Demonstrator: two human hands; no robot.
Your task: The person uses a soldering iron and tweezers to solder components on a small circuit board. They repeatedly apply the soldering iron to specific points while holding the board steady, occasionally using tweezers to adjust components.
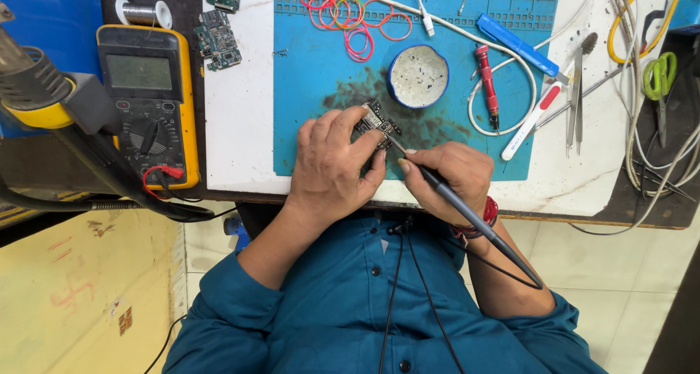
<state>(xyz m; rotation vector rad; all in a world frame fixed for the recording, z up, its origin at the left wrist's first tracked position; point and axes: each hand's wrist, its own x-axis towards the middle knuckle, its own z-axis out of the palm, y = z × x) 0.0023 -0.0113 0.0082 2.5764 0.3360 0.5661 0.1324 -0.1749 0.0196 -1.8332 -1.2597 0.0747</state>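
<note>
At a white workbench laid with a blue rubber repair mat (313,75), we pin a small dark circuit board (375,122) to the mat under our left hand (332,166), the fingers curled over its near edge and gripping it. Our right hand (448,177) is closed, pen-fashion, around a slim black soldering iron (452,199), whose thin metal tip (394,143) meets the board just beside our left fingertips; its black cable trails back past the red thread bracelet (487,215) on that wrist.

Just beyond the two hands sits a round blue tin with a pale grey inside (418,76), on a sooty patch of the mat. Beyond the right hand lie a red-handled screwdriver (487,88), a white-and-red flat tool (532,119) and steel tweezers (574,100), with green-handled scissors (660,79) farther out to that side. Beyond the left hand a tangle of red and orange rubber bands (346,17) spreads across the mat. Well out from the left hand stands a yellow-cased multimeter with a black dial (149,100), a second green circuit board (216,39) lying between it and the mat.
</note>
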